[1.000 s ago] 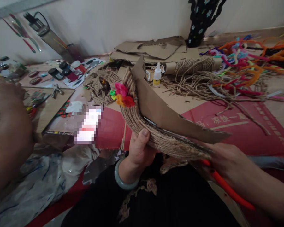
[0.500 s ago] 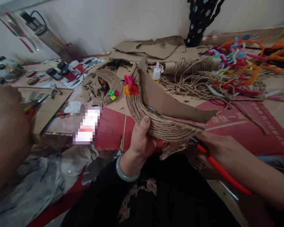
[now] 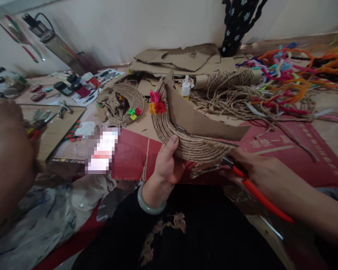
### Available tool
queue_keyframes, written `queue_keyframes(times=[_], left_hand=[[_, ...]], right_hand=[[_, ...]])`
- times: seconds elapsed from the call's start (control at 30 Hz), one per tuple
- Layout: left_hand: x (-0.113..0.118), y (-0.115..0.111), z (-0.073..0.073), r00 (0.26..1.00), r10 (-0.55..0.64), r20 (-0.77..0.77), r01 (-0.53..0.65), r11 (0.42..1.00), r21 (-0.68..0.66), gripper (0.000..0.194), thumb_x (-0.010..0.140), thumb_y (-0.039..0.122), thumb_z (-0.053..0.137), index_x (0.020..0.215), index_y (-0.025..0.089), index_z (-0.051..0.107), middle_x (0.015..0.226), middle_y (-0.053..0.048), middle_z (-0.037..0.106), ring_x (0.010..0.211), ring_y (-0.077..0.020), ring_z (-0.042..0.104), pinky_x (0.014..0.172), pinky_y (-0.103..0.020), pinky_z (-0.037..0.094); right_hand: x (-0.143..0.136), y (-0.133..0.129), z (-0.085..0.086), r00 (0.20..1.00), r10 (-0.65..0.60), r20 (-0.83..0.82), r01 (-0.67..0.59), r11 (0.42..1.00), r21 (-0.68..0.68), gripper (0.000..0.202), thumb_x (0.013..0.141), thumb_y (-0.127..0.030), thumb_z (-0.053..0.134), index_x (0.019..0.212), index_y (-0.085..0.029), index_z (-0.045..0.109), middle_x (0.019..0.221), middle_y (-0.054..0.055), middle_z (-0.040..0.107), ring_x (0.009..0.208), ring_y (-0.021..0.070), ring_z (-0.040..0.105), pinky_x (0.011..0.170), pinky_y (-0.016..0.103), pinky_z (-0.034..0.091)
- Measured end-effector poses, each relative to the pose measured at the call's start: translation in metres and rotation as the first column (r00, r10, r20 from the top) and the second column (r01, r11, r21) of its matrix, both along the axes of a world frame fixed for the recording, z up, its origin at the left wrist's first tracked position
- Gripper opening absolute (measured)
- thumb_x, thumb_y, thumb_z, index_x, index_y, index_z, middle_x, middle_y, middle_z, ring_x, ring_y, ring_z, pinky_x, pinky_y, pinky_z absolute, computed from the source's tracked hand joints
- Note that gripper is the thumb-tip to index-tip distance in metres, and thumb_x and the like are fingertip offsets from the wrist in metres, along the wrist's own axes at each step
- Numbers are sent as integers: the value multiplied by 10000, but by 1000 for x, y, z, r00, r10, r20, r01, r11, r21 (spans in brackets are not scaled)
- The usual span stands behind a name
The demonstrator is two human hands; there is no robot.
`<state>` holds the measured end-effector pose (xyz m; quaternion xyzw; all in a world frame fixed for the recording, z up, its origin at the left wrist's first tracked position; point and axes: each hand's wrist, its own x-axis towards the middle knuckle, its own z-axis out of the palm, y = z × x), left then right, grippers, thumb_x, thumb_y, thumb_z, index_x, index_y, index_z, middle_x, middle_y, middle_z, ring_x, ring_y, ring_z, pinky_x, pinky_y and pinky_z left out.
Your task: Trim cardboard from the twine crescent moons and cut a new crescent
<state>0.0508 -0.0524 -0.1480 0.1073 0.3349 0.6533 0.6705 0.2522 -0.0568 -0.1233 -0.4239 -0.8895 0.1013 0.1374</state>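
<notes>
A curved cardboard crescent is partly covered in rows of brown twine, with pink, orange and red fuzzy flowers near its upper left tip. My left hand grips its lower middle, thumb on top of the twine. At the right tip, my right hand is closed around red-handled pliers or cutters, whose dark jaws point at the twine's edge. Some of its fingers are hidden beneath.
A twine disc, a small glue bottle, a twine roll and colourful pipe cleaners lie behind. Another person's arm rests at left, near a blurred bright rectangle and paint jars.
The right tip of the crescent has shifted slightly left and up. My right hand and the red-handled tool have moved slightly left with it; my left hand keeps its hold.
</notes>
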Motion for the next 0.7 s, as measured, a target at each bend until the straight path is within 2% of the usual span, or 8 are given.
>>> queue_keyframes(times=[0.13, 0.27, 0.33, 0.43, 0.6, 0.7], left_hand=[[0, -2, -1, 1000, -8, 11, 8, 1000, 14, 176, 819, 294, 720, 968, 203, 748, 1067, -36, 789, 1227, -260, 658, 1157, -411, 446], [2, -5, -3, 999, -51, 0, 51, 998, 23, 214, 787, 394, 749, 904, 215, 745, 1021, -44, 792, 1293, -302, 613, 1138, -446, 470], [4, -6, -4, 997, -71, 8, 71, 997, 35, 244, 763, 430, 769, 893, 224, 748, 1000, -39, 794, 1325, -318, 587, 1135, -468, 476], [4, -7, -6, 997, -69, 17, 68, 995, 69, 270, 755, 450, 776, 914, 233, 755, 1002, -33, 795, 1379, -315, 539, 1156, -466, 461], [2, -9, -5, 997, -82, 13, 80, 993, 84, 309, 745, 478, 782, 941, 240, 763, 1037, -31, 795, 1390, -307, 529, 1174, -448, 444], [1, -10, -2, 997, -82, -1, 82, 993, 79, 351, 735, 516, 782, 963, 249, 764, 1065, -30, 790, 1391, -309, 527, 1185, -449, 429]], right_hand=[[2, -2, -1, 1000, -7, 9, 6, 996, 91, 377, 1018, -371, 361, 1166, -147, 626, 786, 86, 756, 604, 255, 747, 467, 340, 537], [6, -2, -1, 996, 44, -79, -43, 999, 15, 328, 995, -325, 407, 1170, -134, 609, 797, 88, 743, 626, 232, 740, 494, 320, 554], [9, -1, 0, 989, 84, -123, -85, 996, -4, 294, 997, -311, 400, 1117, -139, 605, 784, 84, 730, 624, 215, 729, 513, 307, 560], [12, 0, 2, 985, 120, -125, -116, 993, 37, 226, 1003, -291, 385, 951, -187, 577, 707, 48, 690, 571, 193, 696, 481, 284, 533], [8, -1, 7, 987, 122, -106, -110, 987, 119, 181, 984, -221, 372, 940, -203, 547, 683, 27, 680, 555, 184, 693, 445, 261, 497], [1, -3, 8, 984, 118, -135, -106, 990, 94, 158, 951, -189, 390, 850, -227, 504, 642, 6, 654, 501, 164, 658, 431, 245, 481]])
